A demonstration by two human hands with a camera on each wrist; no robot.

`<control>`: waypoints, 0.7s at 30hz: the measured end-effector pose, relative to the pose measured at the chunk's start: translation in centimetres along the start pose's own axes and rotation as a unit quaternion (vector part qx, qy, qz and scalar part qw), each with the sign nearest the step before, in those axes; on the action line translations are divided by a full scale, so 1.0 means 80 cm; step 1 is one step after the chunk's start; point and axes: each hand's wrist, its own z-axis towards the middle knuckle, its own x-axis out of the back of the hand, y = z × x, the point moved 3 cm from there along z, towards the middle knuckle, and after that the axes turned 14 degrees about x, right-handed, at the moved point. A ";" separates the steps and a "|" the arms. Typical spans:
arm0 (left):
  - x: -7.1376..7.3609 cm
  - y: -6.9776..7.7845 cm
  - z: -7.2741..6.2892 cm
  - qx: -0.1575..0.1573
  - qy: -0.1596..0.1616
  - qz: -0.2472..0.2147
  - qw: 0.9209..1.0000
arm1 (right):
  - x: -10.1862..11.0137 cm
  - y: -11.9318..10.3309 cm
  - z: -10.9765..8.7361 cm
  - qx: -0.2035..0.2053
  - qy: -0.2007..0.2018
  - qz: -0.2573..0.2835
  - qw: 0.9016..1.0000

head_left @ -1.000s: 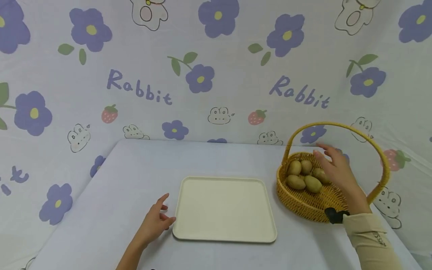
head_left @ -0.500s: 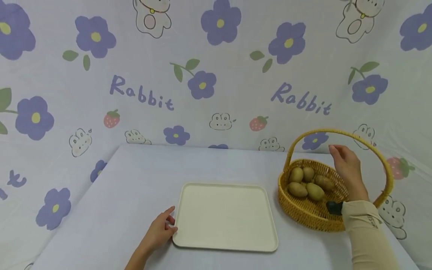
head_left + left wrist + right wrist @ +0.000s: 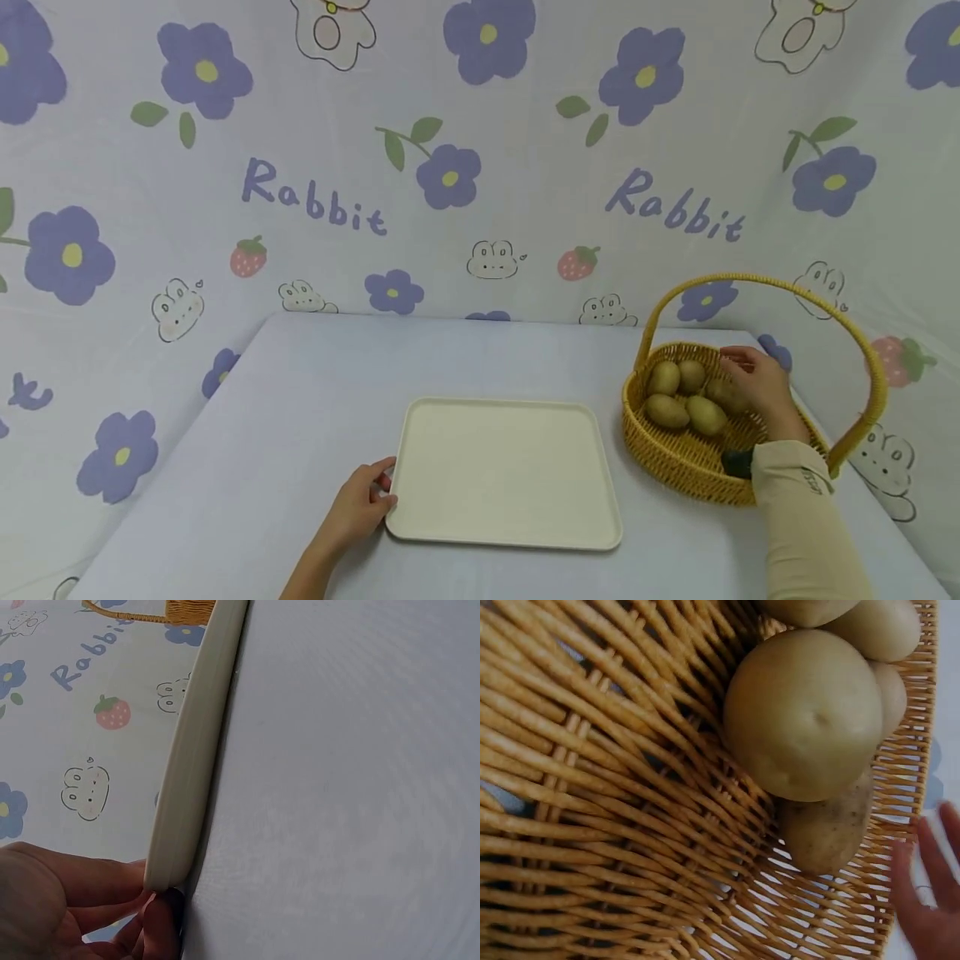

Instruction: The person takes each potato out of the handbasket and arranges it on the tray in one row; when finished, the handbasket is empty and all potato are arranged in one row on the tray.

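- Five oval yellow-brown potatoes (image 3: 707, 415) lie bunched at the left side of a round golden wicker basket (image 3: 678, 473), to the right of a cream rectangular tray (image 3: 504, 475).
- Right hand (image 3: 763, 387) under the arched wicker handle (image 3: 738, 277), fingers apart, nothing held; wrist view puts them beside the slatted wall.
- Left hand (image 3: 358, 504) pinches the tray's left edge near the front corner, thumb and fingers closed on it.
- Risk: the potatoes touch one another; pulling one could set its neighbours rolling. A large smooth potato (image 3: 802, 712) overlaps a speckled brown potato (image 3: 825, 829) in the right wrist view, so the lower one may be hard to free.
- Risk: rounded skins probably give little purchase; a shallow fingertip grip could slip.
- Risk: black wrist device (image 3: 738, 463) and beige sleeve (image 3: 810, 517) sit close over the wicker; a careless withdrawal could snag rim or handle and tip the basket.
- Risk: any tug by the left hand could slide or tilt the tray.
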 end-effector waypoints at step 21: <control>0.000 -0.006 -0.003 0.008 -0.003 -0.024 1.000 | -0.022 0.013 -0.028 0.001 -0.236 -0.110 0.965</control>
